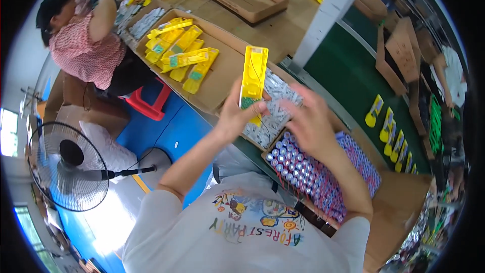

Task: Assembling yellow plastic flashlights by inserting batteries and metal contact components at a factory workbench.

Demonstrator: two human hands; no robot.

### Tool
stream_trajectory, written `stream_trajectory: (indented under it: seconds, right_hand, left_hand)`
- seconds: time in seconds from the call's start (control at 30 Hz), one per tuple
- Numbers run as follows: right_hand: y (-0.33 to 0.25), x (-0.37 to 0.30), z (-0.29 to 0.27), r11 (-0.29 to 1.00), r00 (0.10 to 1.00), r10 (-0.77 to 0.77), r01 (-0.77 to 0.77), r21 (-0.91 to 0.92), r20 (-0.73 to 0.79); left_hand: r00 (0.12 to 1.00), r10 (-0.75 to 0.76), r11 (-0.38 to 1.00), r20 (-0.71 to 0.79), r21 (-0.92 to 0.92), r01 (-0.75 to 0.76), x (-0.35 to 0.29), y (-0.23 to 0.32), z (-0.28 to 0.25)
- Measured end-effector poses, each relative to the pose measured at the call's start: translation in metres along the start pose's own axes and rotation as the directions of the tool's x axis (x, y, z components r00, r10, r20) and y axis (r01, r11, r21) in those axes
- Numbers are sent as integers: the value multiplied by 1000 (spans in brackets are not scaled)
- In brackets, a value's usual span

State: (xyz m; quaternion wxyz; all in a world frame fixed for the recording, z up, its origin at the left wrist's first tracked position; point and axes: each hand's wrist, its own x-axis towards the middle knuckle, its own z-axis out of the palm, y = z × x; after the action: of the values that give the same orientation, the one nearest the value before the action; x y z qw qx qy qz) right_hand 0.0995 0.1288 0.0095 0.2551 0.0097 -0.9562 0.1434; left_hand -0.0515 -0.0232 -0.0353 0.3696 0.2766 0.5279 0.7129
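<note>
Yellow plastic housing [255, 66] upright in the left hand [234, 117], its upper end clear of the fingers, lower end behind the thumb. Left grip: narrow, clamped round the housing, thumb beside the green circuit board [248, 102] at its lower part. Thin dark wire [258, 74] runs along the housing. Housing sits above the near part of the bench, in front of the box of small grey parts [272, 127].

Right hand [314, 127] just right of it, over the same box, fingers bent and blurred; cannot tell if they hold anything.

Beside that box, toward the body: box of cylindrical cells [290, 166], purple and pink wraps, silver ends up, red wires at the edge. To the left: cardboard tray [226, 41] with a pile of yellow housings [184, 56], some with green boards. To the right: green belt [336, 53] with a row of yellow pieces [374, 111]. Far left, a co-worker [88, 50] in a patterned red-and-white top; below, a standing fan [70, 152] on the blue floor [174, 164].
</note>
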Motion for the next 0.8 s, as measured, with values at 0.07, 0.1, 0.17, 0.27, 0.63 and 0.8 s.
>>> stream_trajectory:
  seconds: [0.07,0.1,0.17,0.27,0.63,0.8]
  right_hand:
    - [-6,-3,12,971,970,-239,240,-16,33]
    - [-6,-5,17,871,869,-490,492,-6,69]
    - [3,-19,21,924,947,-322,313,219,10]
    - [2,-17,13,835,997,56,-74,546,49]
    - [-47,-30,36,956,955,249,-217,195,-160]
    - [-45,-40,23,998,987,18,-8,64,-159]
  left_hand:
    - [997,-65,991,53,-113,70,-8,-14,10]
    - [985,-139,870,101,-462,170,-10,-11,12]
    - [966,-227,724,121,-643,250,-11,-7,19]
    - [965,-221,784,139,-563,261,-20,-13,27]
    - [969,-170,931,177,-293,217,-35,-28,34]
    - [967,-184,967,173,-147,210,-37,-31,36]
